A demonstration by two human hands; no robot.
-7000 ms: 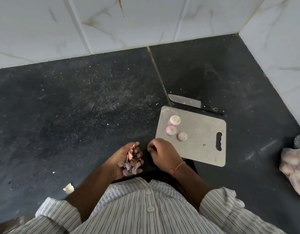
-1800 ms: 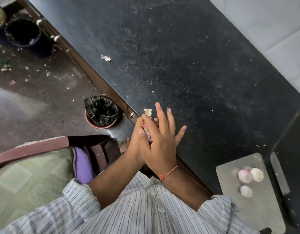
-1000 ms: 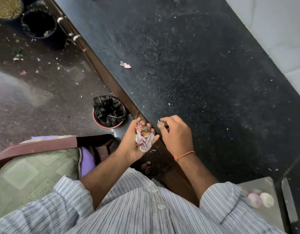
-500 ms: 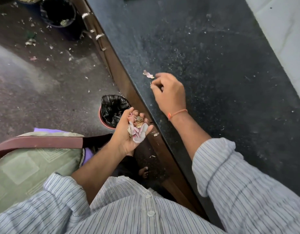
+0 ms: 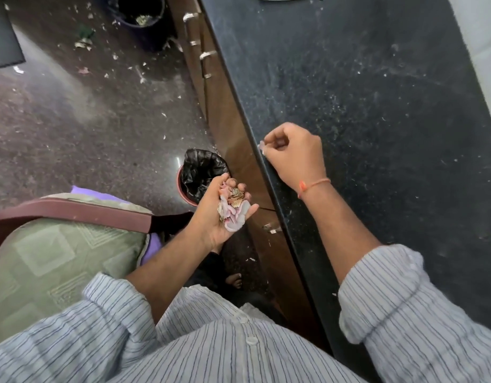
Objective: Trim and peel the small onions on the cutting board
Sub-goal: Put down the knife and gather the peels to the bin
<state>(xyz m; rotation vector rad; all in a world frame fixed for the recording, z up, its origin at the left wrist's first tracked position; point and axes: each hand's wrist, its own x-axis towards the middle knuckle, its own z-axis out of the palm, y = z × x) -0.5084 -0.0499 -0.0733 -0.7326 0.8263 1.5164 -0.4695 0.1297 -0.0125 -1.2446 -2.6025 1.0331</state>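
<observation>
While cupping onion peels (image 5: 233, 214), left hand (image 5: 222, 214) sits beside bin (image 5: 201, 172). Right hand (image 5: 294, 156) fingertips pinching peel scrap (image 5: 261, 146) at counter (image 5: 377, 134) edge.

No text, label, brand, number or sign can be read anywhere in this view.
</observation>
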